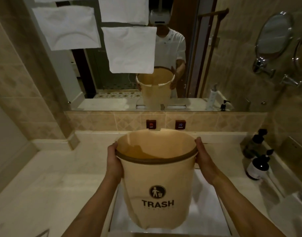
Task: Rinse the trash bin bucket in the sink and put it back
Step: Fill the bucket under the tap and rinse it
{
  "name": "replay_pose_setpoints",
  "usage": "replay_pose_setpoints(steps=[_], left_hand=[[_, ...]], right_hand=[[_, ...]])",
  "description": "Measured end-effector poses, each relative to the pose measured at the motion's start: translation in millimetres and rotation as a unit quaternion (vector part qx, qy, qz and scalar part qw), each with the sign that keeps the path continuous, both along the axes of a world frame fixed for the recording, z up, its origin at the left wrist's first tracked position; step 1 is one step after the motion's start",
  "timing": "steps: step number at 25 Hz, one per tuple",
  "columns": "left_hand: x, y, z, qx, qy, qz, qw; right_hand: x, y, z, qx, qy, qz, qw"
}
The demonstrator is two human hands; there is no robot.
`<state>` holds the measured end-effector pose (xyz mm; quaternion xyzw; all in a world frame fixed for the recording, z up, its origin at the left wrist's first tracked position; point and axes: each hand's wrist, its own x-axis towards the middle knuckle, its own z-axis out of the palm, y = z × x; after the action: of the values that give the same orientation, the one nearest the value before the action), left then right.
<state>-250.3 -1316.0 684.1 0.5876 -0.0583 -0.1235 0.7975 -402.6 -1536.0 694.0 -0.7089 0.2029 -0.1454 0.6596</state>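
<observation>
Bin (155, 182): cream plastic bucket with a brown rim band, held between both hands above the sink (206, 202), its mouth tipped away from the person.
Bin label: round dark pictogram of a figure dropping litter; "TRASH" in dark capitals beneath; a smaller line under that is too faint to read.
Left hand (113, 161): clamped on the bin's left side just under the rim, thumb on the rim.
Right hand (204, 158): clamped on the bin's right side, fingertips at the rim.
Sink: white rectangular basin directly below the bin, its edges showing on both sides of the forearms.
Wall tags: red "HOT" (151, 124) and blue "COLD" (180, 124), beyond the hands, above the bin's far rim.
Counter (52, 177): pale stone, open surface left of the left hand.
Bottles (259, 161): dark pump bottles right of the right hand, well apart from it; labels unreadable.
Mirror (189, 57): reflects bin and hands.
</observation>
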Motion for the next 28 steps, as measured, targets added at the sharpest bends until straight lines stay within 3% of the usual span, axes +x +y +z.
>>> replay_pose_setpoints(steps=[4, 8, 12, 16, 18, 21, 28], left_hand=[[6, -1, 10, -0.009, 0.015, -0.004, 1.000], [8, -8, 14, 0.005, -0.020, -0.034, 0.999], [9, -9, 9, 0.077, -0.100, -0.108, 0.986], [28, -5, 5, 0.208, -0.156, -0.189, 0.947], [37, -5, 1, 0.214, -0.155, -0.191, 0.945], [19, -7, 8, 0.197, -0.240, -0.182, 0.933], [15, -9, -2, 0.153, -0.238, -0.146, 0.948]], right_hand=[[4, -5, 7, -0.034, -0.070, 0.073, 0.994], [17, -1, -7, 0.005, -0.114, -0.040, 0.993], [22, -12, -16, 0.040, -0.115, -0.085, 0.989], [21, -29, -5, 0.107, -0.122, -0.072, 0.984], [22, -34, -2, 0.123, -0.104, -0.048, 0.986], [19, -35, -4, 0.103, -0.090, -0.040, 0.990], [8, -35, -2, 0.126, -0.095, 0.019, 0.987]])
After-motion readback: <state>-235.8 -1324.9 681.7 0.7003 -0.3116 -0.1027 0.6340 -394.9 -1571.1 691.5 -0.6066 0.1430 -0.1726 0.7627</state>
